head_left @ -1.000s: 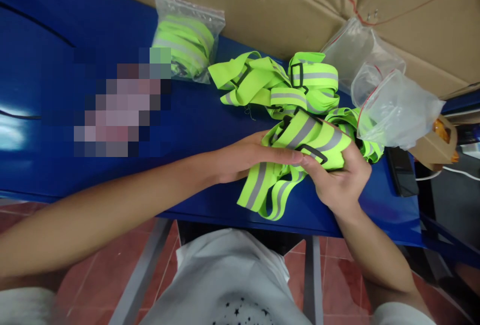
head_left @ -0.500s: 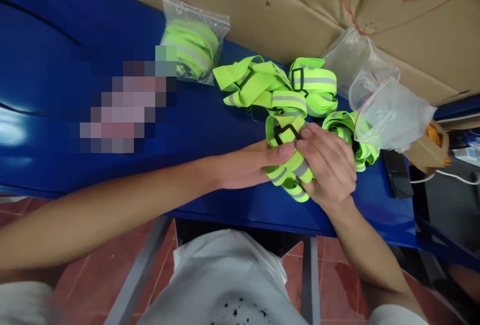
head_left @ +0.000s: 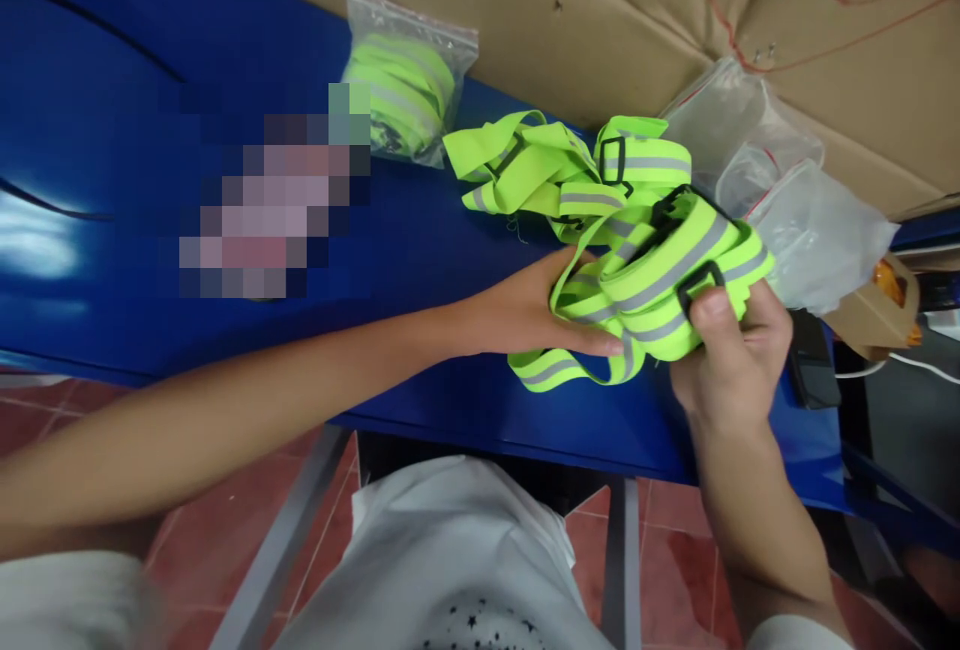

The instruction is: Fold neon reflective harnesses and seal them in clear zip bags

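A neon-yellow reflective strap with grey stripes and black buckles is bunched between both hands over the blue table. My right hand is closed round the folded bundle, thumb pressed on a black buckle. My left hand grips the loose loops at the bundle's left side, fingers partly hidden under the fabric. A strap end hangs down toward the table's near edge.
More loose yellow straps lie behind the hands. A sealed plastic bag of straps sits farther back. Empty clear bags lie at right, beside a dark phone and a small brown box. Cardboard lines the back.
My right hand has shifted right and turned, lifting the bundle into a wider fold. The strap loops have spread out again between both hands.
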`<state>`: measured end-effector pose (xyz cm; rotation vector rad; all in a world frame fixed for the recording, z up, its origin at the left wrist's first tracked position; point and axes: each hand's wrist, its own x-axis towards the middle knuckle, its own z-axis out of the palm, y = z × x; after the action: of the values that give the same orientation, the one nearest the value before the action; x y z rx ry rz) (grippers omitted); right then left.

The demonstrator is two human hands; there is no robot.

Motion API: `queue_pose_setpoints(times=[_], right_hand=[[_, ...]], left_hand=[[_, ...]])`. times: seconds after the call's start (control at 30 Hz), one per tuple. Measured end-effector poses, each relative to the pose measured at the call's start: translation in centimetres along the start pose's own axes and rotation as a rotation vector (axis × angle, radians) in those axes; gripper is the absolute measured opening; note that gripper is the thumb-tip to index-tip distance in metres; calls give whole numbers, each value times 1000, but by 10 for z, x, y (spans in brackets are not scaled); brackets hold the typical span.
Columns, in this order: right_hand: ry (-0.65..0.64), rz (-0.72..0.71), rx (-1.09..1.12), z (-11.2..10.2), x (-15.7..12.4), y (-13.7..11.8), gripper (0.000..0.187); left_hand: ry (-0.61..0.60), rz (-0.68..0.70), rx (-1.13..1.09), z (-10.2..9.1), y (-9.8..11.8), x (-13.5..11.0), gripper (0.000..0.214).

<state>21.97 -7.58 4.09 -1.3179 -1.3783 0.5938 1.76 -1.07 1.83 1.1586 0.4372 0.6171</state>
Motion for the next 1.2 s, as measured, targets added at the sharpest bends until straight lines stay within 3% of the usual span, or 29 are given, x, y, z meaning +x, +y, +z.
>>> queue_pose_setpoints(times=[0.1, 0.2, 0.3, 0.4, 0.47, 0.67, 0.83, 1.0, 1.2], right_hand=[[53, -11, 46, -4, 6, 0, 34], [-130, -8, 20, -4, 4, -6, 35], [-285, -35, -4, -3, -1, -13, 44], [-294, -75, -4, 0, -5, -14, 51], [-265, -66, 28, 1, -7, -10, 49], [-178, 114, 177, 4, -11, 7, 37], [-110, 224, 198, 9, -6, 5, 41], [-89, 235, 189, 11, -3, 7, 40], [-243, 148, 52, 6, -1, 10, 34]], left_hand=[[133, 299, 236, -4, 13, -4, 99], [175, 459, 293, -8, 25, -6, 96], [2, 264, 184, -12, 29, -6, 71], [-222, -32, 48, -11, 30, -6, 52], [-249, -106, -10, -8, 30, -7, 53], [-215, -78, -57, -4, 29, -8, 49], [-80, 79, 156, -5, 21, -5, 56], [6, 124, 276, -2, 16, -5, 67], [-95, 70, 126, 3, 5, -6, 52]])
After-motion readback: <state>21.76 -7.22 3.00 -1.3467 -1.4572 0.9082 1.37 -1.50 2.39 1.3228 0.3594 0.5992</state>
